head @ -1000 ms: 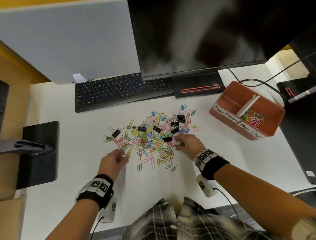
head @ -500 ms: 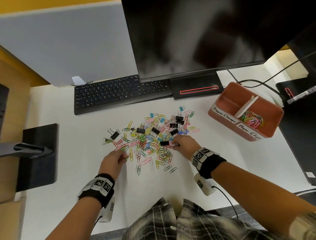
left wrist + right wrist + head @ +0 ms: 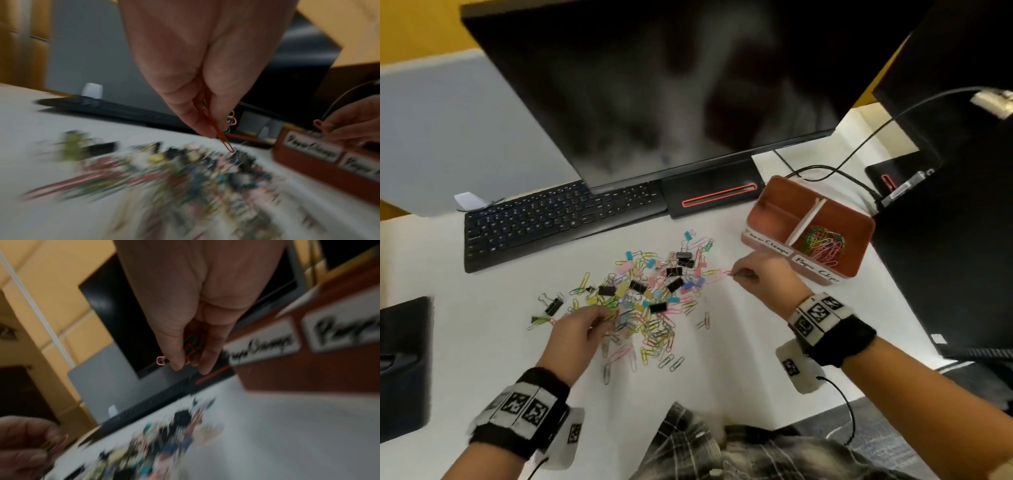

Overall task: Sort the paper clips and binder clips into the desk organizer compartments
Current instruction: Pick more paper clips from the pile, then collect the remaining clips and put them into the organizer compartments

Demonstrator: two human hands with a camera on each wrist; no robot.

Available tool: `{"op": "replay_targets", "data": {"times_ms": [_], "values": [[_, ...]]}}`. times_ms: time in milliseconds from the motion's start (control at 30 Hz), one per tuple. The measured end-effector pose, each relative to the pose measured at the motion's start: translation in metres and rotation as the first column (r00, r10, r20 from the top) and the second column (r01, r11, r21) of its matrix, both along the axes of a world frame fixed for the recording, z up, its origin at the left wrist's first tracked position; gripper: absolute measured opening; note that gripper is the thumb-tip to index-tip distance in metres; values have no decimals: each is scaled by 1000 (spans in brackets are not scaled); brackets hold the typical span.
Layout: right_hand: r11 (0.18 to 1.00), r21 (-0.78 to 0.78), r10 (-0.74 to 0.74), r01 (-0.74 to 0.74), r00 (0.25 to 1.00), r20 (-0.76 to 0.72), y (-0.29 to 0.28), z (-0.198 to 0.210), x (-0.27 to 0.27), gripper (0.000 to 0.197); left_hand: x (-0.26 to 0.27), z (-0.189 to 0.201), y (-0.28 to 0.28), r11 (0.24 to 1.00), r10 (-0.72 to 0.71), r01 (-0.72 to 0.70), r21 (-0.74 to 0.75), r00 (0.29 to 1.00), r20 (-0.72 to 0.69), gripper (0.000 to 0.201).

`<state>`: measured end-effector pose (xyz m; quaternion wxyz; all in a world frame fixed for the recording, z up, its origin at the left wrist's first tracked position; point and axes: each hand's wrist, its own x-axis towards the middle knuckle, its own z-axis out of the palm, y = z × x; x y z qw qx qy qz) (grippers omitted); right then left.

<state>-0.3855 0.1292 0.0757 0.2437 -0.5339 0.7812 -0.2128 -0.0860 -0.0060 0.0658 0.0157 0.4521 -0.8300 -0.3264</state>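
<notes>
Two grips are loaded at this moment. My right hand (image 3: 767, 277) pinches a small bunch of paper clips (image 3: 192, 347), green, red and pink, between thumb and curled fingers, and it sits just beside the front wall of the desk organizer (image 3: 856, 263). My left hand (image 3: 577, 334) pinches a red paper clip (image 3: 218, 129) with a few more tucked behind it, above the near-left edge of the pile (image 3: 647, 301) on the worktop (image 3: 739, 342).

Judgement on the step in hand: the right bunch belongs in the right-hand compartment, behind the label reading "Paper Clips" (image 3: 816, 270), which already holds a tangle of coloured clips (image 3: 823, 243). I should lift clear of the front wall, pass the white divider (image 3: 806, 222), and release only once fully over that side. The left compartment, whose label seems to read "Paper Clamps" (image 3: 768, 244), looks empty and should receive only the binder clips (image 3: 676, 272). A pink clip sticks out of my right grip past the thumb; it could snag or drop early, so a firm pinch is advised.

Condition of the task's things: thin wire paper clips in pink, yellow, green and blue lie mingled with black and pastel binder clips, several overlapping. Most of the pile remains unsorted. Wrist views are motion-blurred; finer detail cannot be confirmed.
</notes>
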Motion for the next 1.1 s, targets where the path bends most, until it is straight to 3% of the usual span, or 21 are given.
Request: {"op": "replay_targets", "data": {"times_ms": [133,300,400,534,667,767,867,934,1101], "values": [[980,-46,-196,192,978,-78,32,33,-68,14,-109,46,19,988,-148,155,21,971,-185,13],[917,-26,-398,398,911,-105,54,32,-129,13,-266,54,56,960,-164,250,127,869,-468,13],[895,50,-437,443,894,-96,51,19,-148,15,-332,41,75,936,-160,273,222,892,-423,25],[889,99,-448,448,894,-20,48,12,-149,29,-353,24,75,850,-166,322,417,915,-367,50],[923,-118,-368,365,930,2,49,15,-131,22,-312,34,48,906,-148,312,287,866,-477,33],[961,-235,-134,143,989,56,43,6,-103,17,-244,33,26,976,-7,104,192,894,-447,20],[990,-86,124,-114,984,128,35,-17,-65,24,-154,7,14,990,139,-121,77,944,-299,18],[970,53,228,-238,962,153,27,-35,-42,30,-88,-24,10,956,285,-292,-14,941,-181,22],[869,334,357,-364,930,86,5,-67,-5,57,32,-72,22,803,592,-586,-108,805,36,41]]}}
